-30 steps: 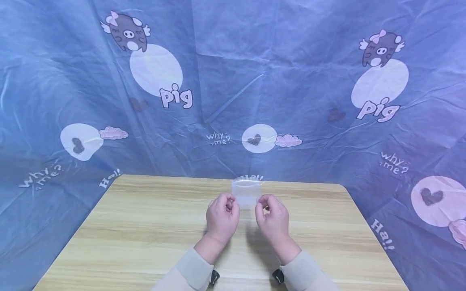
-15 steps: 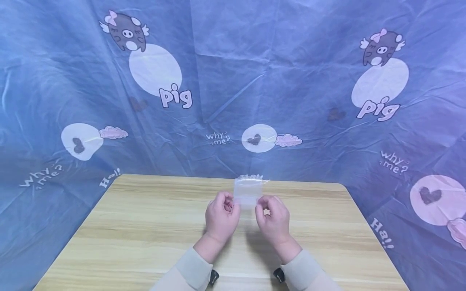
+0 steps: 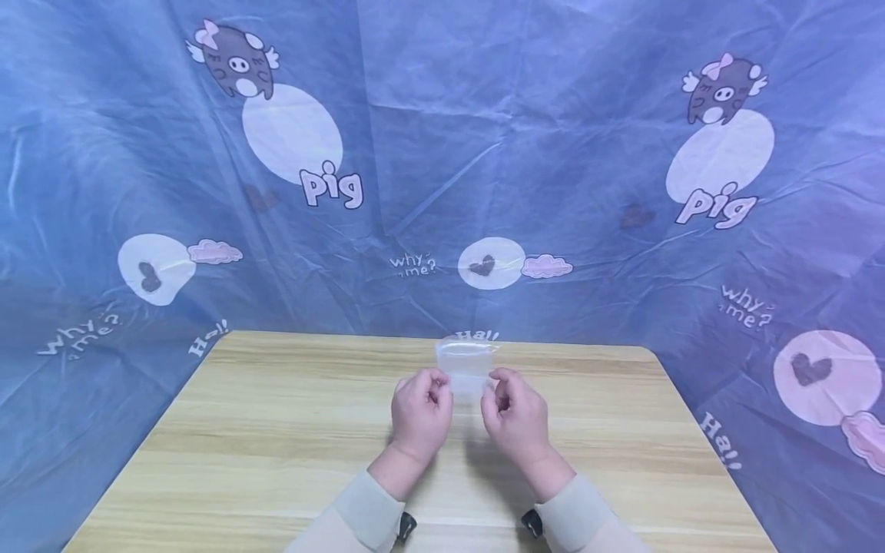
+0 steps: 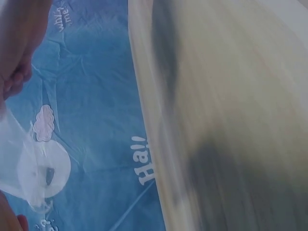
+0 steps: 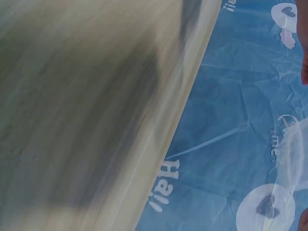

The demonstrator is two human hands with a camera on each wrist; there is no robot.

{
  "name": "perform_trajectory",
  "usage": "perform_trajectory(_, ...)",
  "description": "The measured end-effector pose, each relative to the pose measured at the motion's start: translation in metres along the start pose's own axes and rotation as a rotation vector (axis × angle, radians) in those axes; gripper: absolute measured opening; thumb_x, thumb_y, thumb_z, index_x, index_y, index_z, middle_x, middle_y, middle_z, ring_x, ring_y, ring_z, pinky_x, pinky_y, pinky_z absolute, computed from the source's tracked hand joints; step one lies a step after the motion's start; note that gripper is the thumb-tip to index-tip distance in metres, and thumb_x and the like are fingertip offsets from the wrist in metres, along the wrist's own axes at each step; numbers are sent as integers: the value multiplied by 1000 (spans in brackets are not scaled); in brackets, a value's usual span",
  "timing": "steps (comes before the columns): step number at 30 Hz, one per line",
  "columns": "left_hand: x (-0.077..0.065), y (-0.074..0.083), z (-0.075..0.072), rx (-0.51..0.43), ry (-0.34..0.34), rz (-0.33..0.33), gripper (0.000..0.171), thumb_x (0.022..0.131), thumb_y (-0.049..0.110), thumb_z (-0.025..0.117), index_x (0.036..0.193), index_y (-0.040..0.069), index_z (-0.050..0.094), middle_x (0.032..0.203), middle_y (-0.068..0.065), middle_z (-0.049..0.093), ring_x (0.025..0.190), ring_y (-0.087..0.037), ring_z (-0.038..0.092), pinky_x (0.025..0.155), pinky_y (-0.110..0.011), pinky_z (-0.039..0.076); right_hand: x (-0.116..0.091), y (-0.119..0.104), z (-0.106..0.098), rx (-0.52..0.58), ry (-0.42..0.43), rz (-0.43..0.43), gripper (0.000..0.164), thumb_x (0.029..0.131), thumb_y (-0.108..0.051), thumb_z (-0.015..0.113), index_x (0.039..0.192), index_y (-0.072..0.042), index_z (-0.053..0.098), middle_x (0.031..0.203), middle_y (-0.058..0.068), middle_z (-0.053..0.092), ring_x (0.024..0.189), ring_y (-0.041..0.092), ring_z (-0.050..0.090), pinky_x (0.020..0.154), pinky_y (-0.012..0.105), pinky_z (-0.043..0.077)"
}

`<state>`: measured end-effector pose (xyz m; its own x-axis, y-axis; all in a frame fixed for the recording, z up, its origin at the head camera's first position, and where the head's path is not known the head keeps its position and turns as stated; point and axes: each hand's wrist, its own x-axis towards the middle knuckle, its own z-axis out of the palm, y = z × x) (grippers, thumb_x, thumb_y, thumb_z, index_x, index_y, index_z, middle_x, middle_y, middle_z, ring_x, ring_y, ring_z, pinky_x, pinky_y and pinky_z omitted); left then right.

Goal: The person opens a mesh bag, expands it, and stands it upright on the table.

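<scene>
A small clear plastic bag [image 3: 465,365] is held up above the far part of the wooden table, spread between both hands. My left hand [image 3: 422,412] pinches its lower left edge between thumb and curled fingers. On the opposite edge, my right hand [image 3: 517,412] pinches it in the same way. The bag's upper rim shows a bright glossy line, and nothing is visible inside it. In the left wrist view the bag [image 4: 12,159] hangs at the left border, between parts of both hands. Only part of the bag [image 5: 296,154] appears at the right border of the right wrist view.
The wooden table [image 3: 276,430] spreads beneath both hands, with their shadows on it. Behind its far edge hangs a blue printed curtain [image 3: 429,169], which also runs along both sides. A small black device [image 3: 406,527] sits at the left sleeve cuff, another [image 3: 531,524] at the right.
The bag shifted slightly right, then back left, with its upper part tilting a little. Both hands keep their pinch and barely move.
</scene>
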<state>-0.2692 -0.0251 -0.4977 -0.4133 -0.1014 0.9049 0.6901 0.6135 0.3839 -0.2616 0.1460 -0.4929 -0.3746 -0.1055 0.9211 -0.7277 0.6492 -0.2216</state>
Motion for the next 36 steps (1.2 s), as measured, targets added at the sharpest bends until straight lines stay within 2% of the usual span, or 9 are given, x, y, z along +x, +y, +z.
perform_trajectory(7, -3, -2, -4, -25, -15, 7, 12, 81, -1, 70, 89, 6, 66, 60, 6, 57, 51, -7, 51, 60, -32, 44, 4, 12, -16, 93, -48, 10, 42, 98, -38, 67, 104, 3, 64, 68, -3, 53, 55, 9, 48, 51, 22, 44)
perform_trajectory(12, -6, -1, -6, -62, -89, 58, 10, 83, 1, 71, 90, 7, 66, 63, 4, 59, 53, -6, 52, 62, -32, 46, 22, 19, -26, 94, -64, 88, 23, 96, -18, 67, 104, 4, 69, 74, 3, 59, 65, 18, 56, 59, 30, 49)
perform_trajectory(15, -7, 0, -8, -84, -141, 92, 6, 89, 7, 71, 91, 8, 65, 64, 4, 57, 54, -7, 52, 61, -30, 45, 36, 21, -33, 48, -188, 235, 20, 96, -11, 68, 110, 4, 71, 94, 12, 65, 88, 30, 62, 74, 44, 53)
perform_trajectory(19, -8, 0, -8, -90, -159, 142, 13, 100, 18, 66, 92, 8, 63, 66, 4, 56, 55, -9, 50, 59, -27, 44, 53, 24, -43, 53, -453, 499, 27, 104, -20, 66, 117, 3, 72, 115, 18, 67, 106, 36, 64, 89, 56, 55)
perform_trajectory(25, -10, 3, -10, -63, -171, 156, 23, 105, 26, 62, 93, 7, 63, 67, 2, 56, 56, -10, 50, 58, -27, 45, 58, 25, -50, 258, -667, 710, 24, 106, -21, 65, 103, 2, 71, 87, 7, 70, 79, 21, 62, 74, 37, 54)
perform_trajectory(27, -11, 5, -11, -50, -202, 98, 21, 101, 25, 68, 96, 5, 63, 68, 2, 57, 57, -11, 52, 59, -30, 46, 57, 25, -51, 314, -665, 724, 19, 104, -16, 66, 99, 2, 70, 84, 5, 67, 76, 19, 59, 71, 32, 52)
perform_trajectory(29, -12, 9, -13, -58, -272, -38, 24, 96, 24, 74, 102, 4, 63, 72, 3, 58, 61, -10, 53, 61, -30, 47, 56, 26, -51, 339, -641, 731, 16, 104, -13, 66, 96, 1, 68, 83, 5, 66, 77, 18, 60, 71, 29, 51)
perform_trajectory(34, -13, 15, -13, -229, -522, -617, 27, 93, 17, 79, 108, 4, 61, 83, 4, 57, 74, -9, 55, 69, -26, 49, 56, 28, -53, 304, -552, 768, 16, 105, -10, 65, 94, 1, 67, 83, 7, 66, 77, 19, 62, 69, 29, 52)
perform_trajectory(36, -14, 15, -12, -312, -593, -793, 18, 94, 12, 76, 103, 3, 63, 83, 2, 57, 75, -11, 55, 70, -26, 50, 57, 27, -55, 277, -520, 776, 17, 105, -11, 66, 93, 1, 67, 82, 8, 66, 75, 19, 60, 66, 29, 51)
